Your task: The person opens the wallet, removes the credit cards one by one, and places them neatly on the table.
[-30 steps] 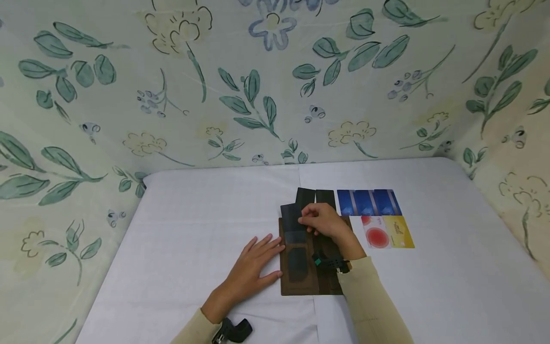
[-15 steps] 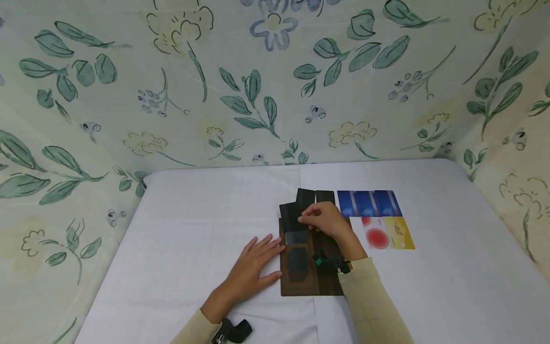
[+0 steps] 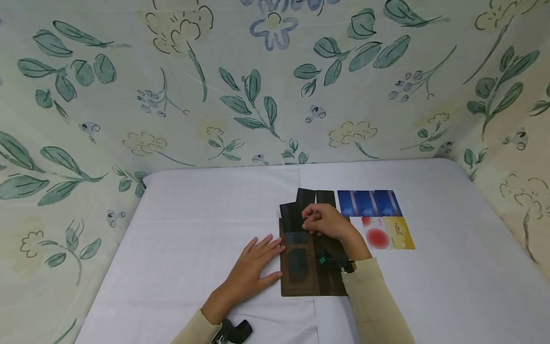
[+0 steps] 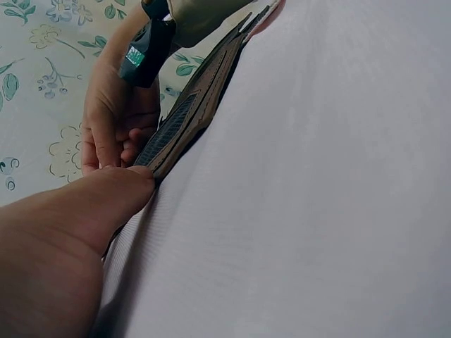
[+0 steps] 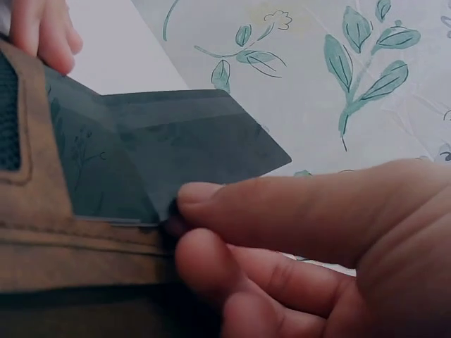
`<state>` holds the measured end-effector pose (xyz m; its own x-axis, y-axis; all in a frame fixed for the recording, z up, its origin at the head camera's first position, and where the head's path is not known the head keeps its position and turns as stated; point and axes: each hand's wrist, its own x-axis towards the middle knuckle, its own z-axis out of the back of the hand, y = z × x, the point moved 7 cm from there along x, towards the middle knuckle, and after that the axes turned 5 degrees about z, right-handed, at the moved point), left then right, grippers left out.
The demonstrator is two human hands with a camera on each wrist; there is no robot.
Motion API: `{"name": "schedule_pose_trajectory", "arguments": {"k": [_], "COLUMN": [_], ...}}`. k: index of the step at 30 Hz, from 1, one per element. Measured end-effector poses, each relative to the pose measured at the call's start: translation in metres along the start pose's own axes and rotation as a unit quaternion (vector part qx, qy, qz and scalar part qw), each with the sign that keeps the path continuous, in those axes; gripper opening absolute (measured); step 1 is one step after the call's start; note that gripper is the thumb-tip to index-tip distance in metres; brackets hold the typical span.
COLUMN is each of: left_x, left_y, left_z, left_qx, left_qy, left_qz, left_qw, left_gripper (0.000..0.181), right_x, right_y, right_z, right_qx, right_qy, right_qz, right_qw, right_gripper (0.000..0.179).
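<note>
A brown bifold wallet [image 3: 299, 286] lies open on the white cloth, a dark window [image 3: 298, 265] in its left half. From that half a glossy dark plastic card sleeve [image 3: 290, 216] sticks out past the top edge, bent along a crease in the right wrist view. My right hand [image 3: 326, 222] pinches the sleeve's edge between thumb [image 5: 204, 193] and curled forefinger. My left hand [image 3: 251, 270] lies with straight, spread fingers against the wallet's left edge. Two more dark pieces [image 3: 306, 196] stick out at the top. The right forearm hides much of the wallet's right half.
Several blue cards [image 3: 365, 203] lie in a row right of the wallet. Below them are a white card with a red circle [image 3: 378, 235] and a yellow card [image 3: 399, 232]. White cloth [image 3: 193, 215] covers the table, and a floral curtain [image 3: 258, 86] hangs behind.
My right hand has shifted slightly to the right and down along the dark sleeve. The sleeve has tilted a little and reflects less light. My left hand has stayed in place.
</note>
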<state>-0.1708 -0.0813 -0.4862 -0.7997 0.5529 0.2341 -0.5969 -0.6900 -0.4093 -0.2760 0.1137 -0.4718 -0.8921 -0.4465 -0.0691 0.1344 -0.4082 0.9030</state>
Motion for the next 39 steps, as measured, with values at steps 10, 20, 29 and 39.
{"name": "schedule_pose_trajectory", "arguments": {"k": [10,20,29,39], "left_x": [0.0,-0.001,-0.002,0.0], "left_y": [-0.001,-0.001,-0.004,-0.002], "left_z": [0.002,-0.001,0.003,0.002], "left_qx": [-0.002,-0.005,-0.006,-0.003], "left_qy": [-0.008,0.003,0.003,-0.004], "left_qz": [-0.01,-0.002,-0.003,-0.007], "left_qw": [0.9999,1.0,1.0,1.0], "left_gripper": [0.059,0.059,0.059,0.059], "right_x": [0.0,-0.001,0.003,0.011], "right_y": [-0.001,-0.001,0.002,0.001], "right_z": [-0.001,0.0,0.002,-0.002], "right_qx": [-0.015,-0.008,0.007,-0.004], "right_qy": [-0.009,-0.022,-0.084,-0.165], "right_qz": [-0.014,-0.007,0.003,-0.032], "right_qw": [0.9998,0.9997,0.9964,0.9858], "right_gripper": [0.013,0.009,0.016,0.016]}}
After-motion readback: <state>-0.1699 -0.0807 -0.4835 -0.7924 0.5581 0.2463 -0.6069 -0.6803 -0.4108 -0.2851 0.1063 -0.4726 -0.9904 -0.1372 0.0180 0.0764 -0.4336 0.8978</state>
